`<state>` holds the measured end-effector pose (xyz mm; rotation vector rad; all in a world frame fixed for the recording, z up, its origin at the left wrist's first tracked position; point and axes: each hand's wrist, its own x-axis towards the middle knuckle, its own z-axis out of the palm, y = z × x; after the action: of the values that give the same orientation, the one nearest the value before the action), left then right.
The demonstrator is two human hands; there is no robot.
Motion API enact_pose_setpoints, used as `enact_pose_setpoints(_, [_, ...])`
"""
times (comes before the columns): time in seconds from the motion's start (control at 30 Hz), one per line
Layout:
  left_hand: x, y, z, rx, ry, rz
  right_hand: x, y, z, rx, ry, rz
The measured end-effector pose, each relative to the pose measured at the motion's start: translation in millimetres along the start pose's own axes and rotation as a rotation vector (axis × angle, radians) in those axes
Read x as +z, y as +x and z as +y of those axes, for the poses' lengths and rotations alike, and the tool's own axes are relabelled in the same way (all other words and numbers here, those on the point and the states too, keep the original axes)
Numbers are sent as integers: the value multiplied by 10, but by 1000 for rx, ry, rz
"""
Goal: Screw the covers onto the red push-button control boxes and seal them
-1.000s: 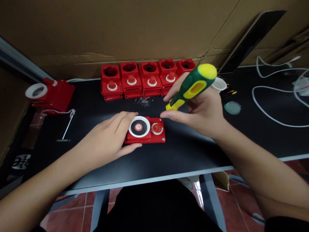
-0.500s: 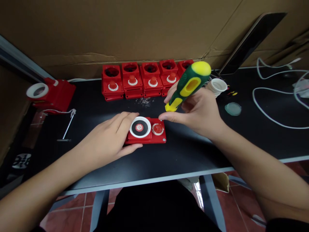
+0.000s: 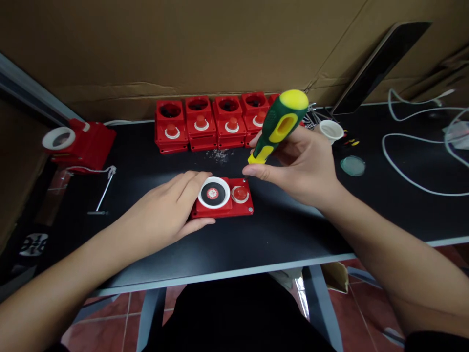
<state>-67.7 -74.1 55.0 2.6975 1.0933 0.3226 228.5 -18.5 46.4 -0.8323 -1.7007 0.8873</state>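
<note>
A red alarm box (image 3: 238, 210) lies flat on the black table, with a white-ringed black disc (image 3: 212, 193) on its left half and a red dome (image 3: 240, 193) on its right. My left hand (image 3: 170, 208) is wrapped round the box's left end, thumb along the near edge. In my right hand (image 3: 298, 164) is a green and yellow screwdriver (image 3: 280, 124), pinched low on its handle and leaning to the upper right. Its tip is near a screw (image 3: 245, 181) at the box's far right corner; whether they touch I cannot tell.
Several red boxes (image 3: 201, 124) stand in a row by the cardboard wall. Another red box (image 3: 86, 146) and a T-handled tool (image 3: 104, 193) are at left. A white cup (image 3: 330, 130), loose screws (image 3: 313, 117), a clear disc (image 3: 352, 165) and white cable (image 3: 403, 183) lie right.
My right hand and the screwdriver have shifted slightly, the handle's top moving left and more upright. The corner screw shows more now. My left hand keeps its hold.
</note>
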Motion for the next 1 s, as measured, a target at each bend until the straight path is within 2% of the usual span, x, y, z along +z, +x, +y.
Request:
enact_pose_setpoints(0.2, [-13, 9, -8, -20, -18, -25, -58, 22, -59, 47, 17, -65])
enact_pose_setpoints(0.37, [-24, 14, -17, -34, -39, -27, -69, 47, -79, 67, 189, -172])
enact_pose_setpoints(0.6, [-10, 4, -53, -24, -13, -10, -94, 43, -160, 48, 206, -311])
enact_pose_setpoints(0.67, [-4, 1, -50, -7, 9, 3, -88, 27, -148, 39, 170, -281])
enact_pose_setpoints(0.83, [1, 3, -15, 3, 53, 0, -32, 5, -18, -113, 3, -91])
enact_pose_setpoints(1.0, [-12, -4, 11, -14, 45, -22, -4, 2, 0, -55, -67, -43])
